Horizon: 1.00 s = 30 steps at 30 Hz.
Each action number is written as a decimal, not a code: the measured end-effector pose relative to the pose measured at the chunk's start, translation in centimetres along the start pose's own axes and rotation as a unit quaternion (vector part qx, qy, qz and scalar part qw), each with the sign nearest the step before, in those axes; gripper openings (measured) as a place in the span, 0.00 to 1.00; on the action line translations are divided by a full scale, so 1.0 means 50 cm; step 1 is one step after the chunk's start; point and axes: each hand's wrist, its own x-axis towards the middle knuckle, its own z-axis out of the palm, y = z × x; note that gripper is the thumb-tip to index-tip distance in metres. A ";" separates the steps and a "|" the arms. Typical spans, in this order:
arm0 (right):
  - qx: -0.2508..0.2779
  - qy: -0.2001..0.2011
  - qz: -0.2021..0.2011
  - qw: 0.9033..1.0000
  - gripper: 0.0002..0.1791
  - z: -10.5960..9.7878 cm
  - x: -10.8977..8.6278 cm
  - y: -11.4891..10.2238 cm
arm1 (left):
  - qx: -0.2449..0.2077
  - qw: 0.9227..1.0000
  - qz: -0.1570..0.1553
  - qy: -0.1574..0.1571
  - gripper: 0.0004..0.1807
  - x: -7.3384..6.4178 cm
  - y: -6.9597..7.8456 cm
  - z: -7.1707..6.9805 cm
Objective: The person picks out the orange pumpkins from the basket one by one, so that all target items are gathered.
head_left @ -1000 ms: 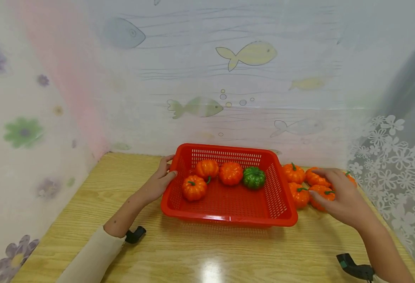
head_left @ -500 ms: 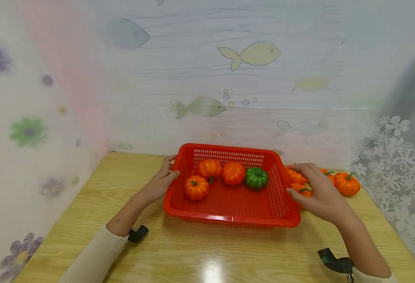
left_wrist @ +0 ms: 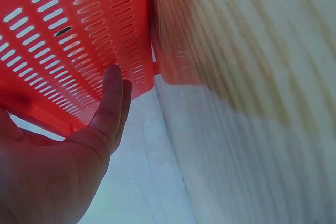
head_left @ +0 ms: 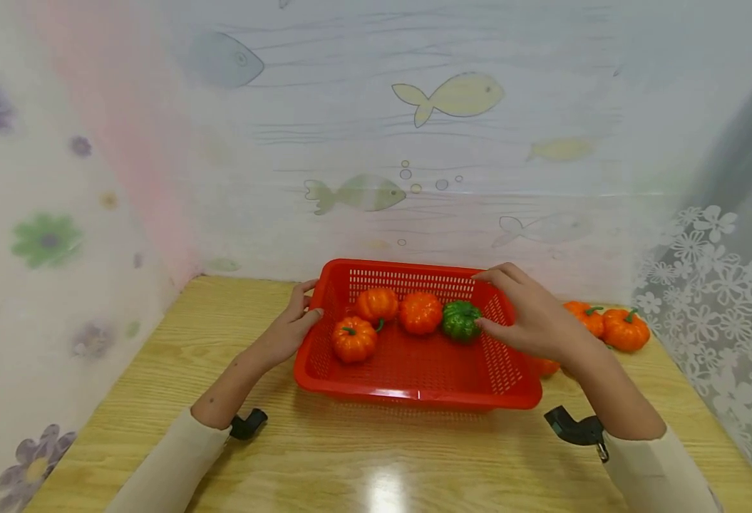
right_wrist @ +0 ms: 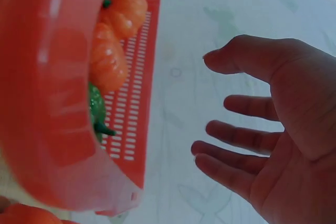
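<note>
A red plastic basket [head_left: 376, 393] with slotted walls sits mid-table in the head view. Three small orange pumpkins [head_left: 354, 339] and a green pumpkin [head_left: 460, 320] lie inside it, toward the back and left. My left hand [head_left: 286, 331] holds the basket's left rim, thumb at the top edge; the left wrist view shows its fingers [left_wrist: 107, 103] against the outer wall. Above the basket's right side hovers my right hand [head_left: 532, 313], fingers spread and holding nothing, its thumb overlapping the green pumpkin's edge in the head view.
More orange pumpkins [head_left: 626, 330] rest on the wooden table [head_left: 324, 463] right of the basket, some partly hidden by the right hand and forearm. A patterned wall [head_left: 350, 235] stands close behind the table. Each wrist bears a black camera mount [head_left: 574, 427].
My right hand has moved left from over the pumpkins outside to above the basket's right side, staying unloaded. The left hand and basket keep their places.
</note>
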 end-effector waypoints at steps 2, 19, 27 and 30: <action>-0.011 -0.014 -0.004 1.000 0.35 0.002 0.015 -0.001 | -0.004 1.000 0.001 0.000 0.34 0.002 -0.001 0.001; -0.058 -0.082 -0.047 0.994 0.36 0.013 0.131 -0.027 | -0.005 1.000 0.002 0.001 0.35 0.001 -0.007 -0.009; -0.095 -0.130 -0.046 0.986 0.39 0.060 0.157 -0.034 | -0.001 1.000 0.002 -0.001 0.34 0.000 -0.010 -0.004; -0.102 -0.144 -0.036 0.984 0.39 0.074 0.166 -0.034 | -0.004 1.000 0.003 -0.003 0.34 0.000 -0.008 -0.001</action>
